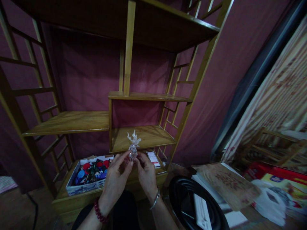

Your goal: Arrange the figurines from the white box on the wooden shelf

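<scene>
I'd guess the small transparent glass-like figurine (132, 152) is light, stiff, slippery and fragile, best taken by its rounded body rather than its thin prongs. The fingers of the left hand (117, 172) and right hand (146, 174) pinch it low down between them, upright, its frosty, antler-like branches spreading above the fingertips. Left of the fingers sits a blue-and-white patterned box (86, 189) of colourful trinkets (93, 171).

A white plastic bag (270, 203) lies beside what seems a colourful box (286, 183)
</scene>
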